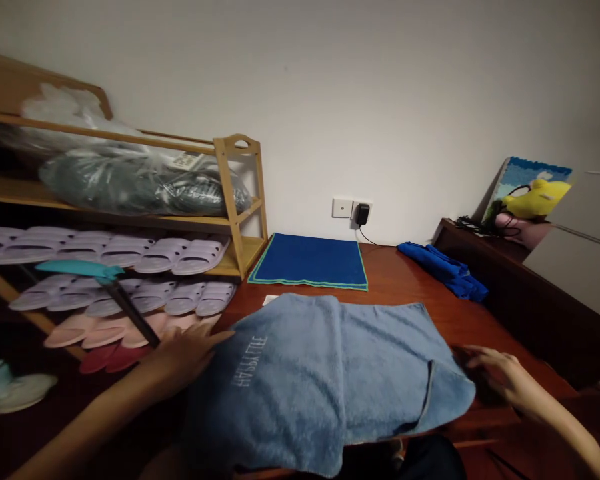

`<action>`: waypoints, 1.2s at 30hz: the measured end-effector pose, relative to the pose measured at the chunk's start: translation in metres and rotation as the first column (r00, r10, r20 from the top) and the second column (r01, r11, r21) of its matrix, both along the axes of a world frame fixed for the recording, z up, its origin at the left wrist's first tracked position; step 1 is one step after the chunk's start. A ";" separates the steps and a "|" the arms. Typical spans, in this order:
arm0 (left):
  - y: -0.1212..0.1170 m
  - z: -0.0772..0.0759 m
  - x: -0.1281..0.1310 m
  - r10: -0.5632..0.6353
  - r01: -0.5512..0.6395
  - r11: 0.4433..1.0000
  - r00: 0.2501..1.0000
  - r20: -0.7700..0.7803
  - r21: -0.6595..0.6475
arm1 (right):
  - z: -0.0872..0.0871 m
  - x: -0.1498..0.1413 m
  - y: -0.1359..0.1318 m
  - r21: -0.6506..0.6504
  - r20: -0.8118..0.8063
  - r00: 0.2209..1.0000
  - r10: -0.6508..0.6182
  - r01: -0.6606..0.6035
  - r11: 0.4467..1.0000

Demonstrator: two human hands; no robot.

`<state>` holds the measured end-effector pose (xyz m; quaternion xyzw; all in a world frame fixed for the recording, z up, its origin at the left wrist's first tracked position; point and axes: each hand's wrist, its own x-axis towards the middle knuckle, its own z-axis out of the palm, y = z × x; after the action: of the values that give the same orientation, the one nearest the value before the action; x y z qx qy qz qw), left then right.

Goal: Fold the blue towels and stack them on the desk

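Note:
A light blue towel [325,380] with pale lettering lies spread over the near part of a reddish wooden table [405,280], its front hanging over the edge. My left hand [187,353] rests at the towel's left edge, fingers stretched out flat and pointing right. At the towel's right edge, my right hand [495,377] lies low on the table with its fingers curled loosely, touching the cloth's corner. Neither hand visibly grips anything.
A folded dark blue towel [310,261] with a green border lies flat near the wall. A crumpled blue cloth [445,270] sits at the right. A wooden rack [235,200] with several slippers and bagged items stands left. A wall socket with a plugged charger [363,213] is behind.

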<state>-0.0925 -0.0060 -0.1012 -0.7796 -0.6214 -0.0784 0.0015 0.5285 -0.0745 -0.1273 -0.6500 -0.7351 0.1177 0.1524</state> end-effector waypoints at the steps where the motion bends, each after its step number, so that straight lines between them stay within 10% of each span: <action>1: -0.002 -0.001 0.009 -0.016 0.017 1.000 0.998 -0.062 0.010 | 0.003 -0.008 0.005 0.027 -0.022 1.000 0.005 -0.004 1.000; 9: -0.001 -0.046 0.069 -0.289 0.289 0.951 0.957 -0.015 0.113 | -0.011 -0.086 0.055 -0.111 0.027 0.986 0.164 -0.160 0.981; 19: 0.022 -0.071 0.047 -0.296 0.306 0.939 0.951 -0.085 0.154 | -0.045 -0.034 0.064 -0.112 0.194 0.975 0.110 -0.090 0.990; 26: 0.052 -0.044 0.033 -0.229 0.201 0.967 0.955 0.190 0.158 | -0.035 -0.004 0.083 -0.116 -0.021 0.997 0.080 -0.082 0.990; 31: 0.095 -0.026 0.027 0.021 -0.042 0.998 0.916 0.401 0.044 | -0.030 0.006 0.123 0.043 0.022 0.970 -0.242 0.241 0.970; 36: 0.118 -0.029 0.041 0.080 0.061 0.972 0.821 0.566 -0.226 | -0.044 -0.003 0.156 0.045 0.077 0.875 -0.479 0.476 0.878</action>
<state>-0.0517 0.1123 -0.1298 -0.7117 -0.6019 -0.2344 -0.2761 0.5250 0.0814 -0.1708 -0.8137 -0.5593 0.0395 0.1531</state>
